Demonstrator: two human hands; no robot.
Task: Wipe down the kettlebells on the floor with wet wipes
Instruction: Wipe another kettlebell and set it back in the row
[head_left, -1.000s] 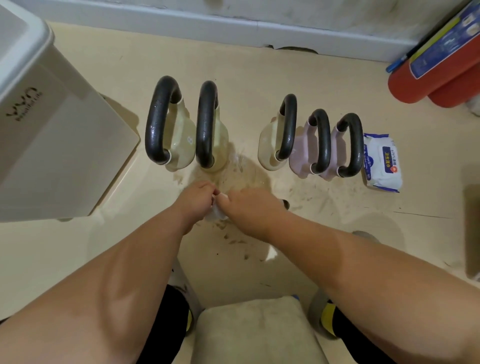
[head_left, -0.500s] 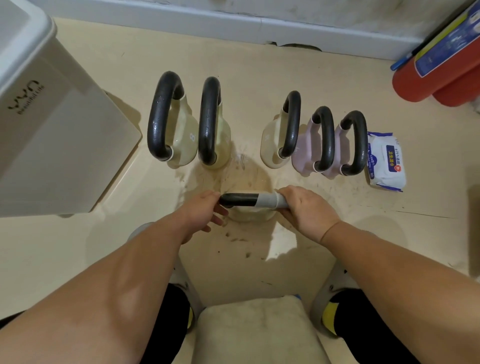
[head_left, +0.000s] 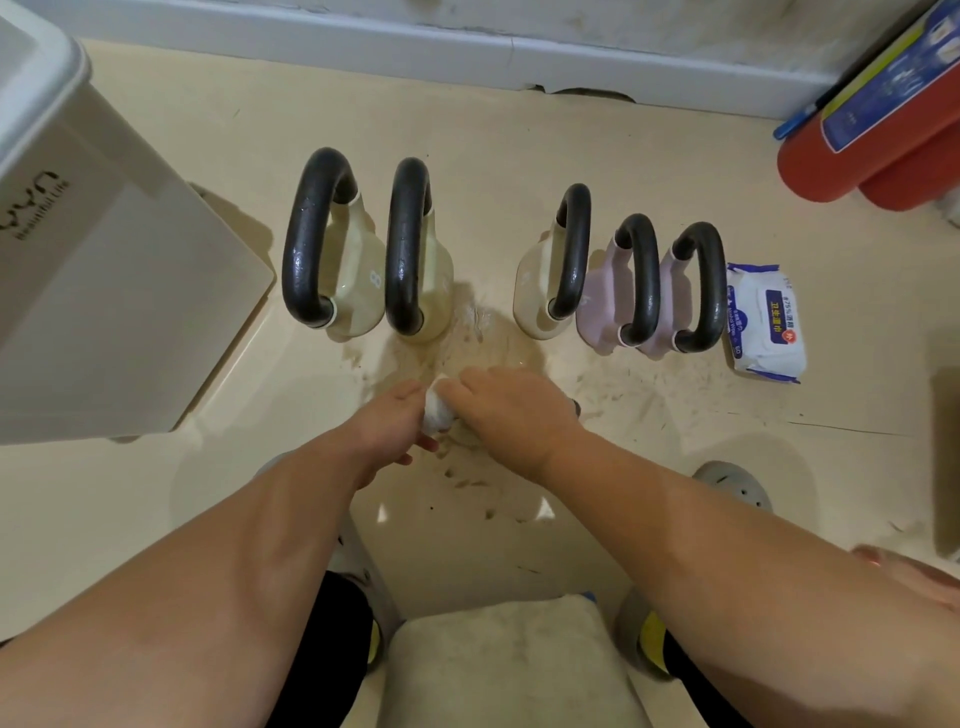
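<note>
1. Kettlebells (head_left: 358, 280): five upright in a row, left of the wipes pack (head_left: 763, 322) — the nearest pink one just beside it.
2. Wet wipe (head_left: 435, 410): bunched, well left of the pack, nearer the person than the row.
3. Right hand (head_left: 511, 410): fingers curled over the wipe.
4. Left hand (head_left: 395, 421): touching the wipe — grip cannot be told.

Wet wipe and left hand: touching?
Touching. The head view shows the wadded white wet wipe pinched between the thumb and fingers of the left hand, with no gap visible.
</note>
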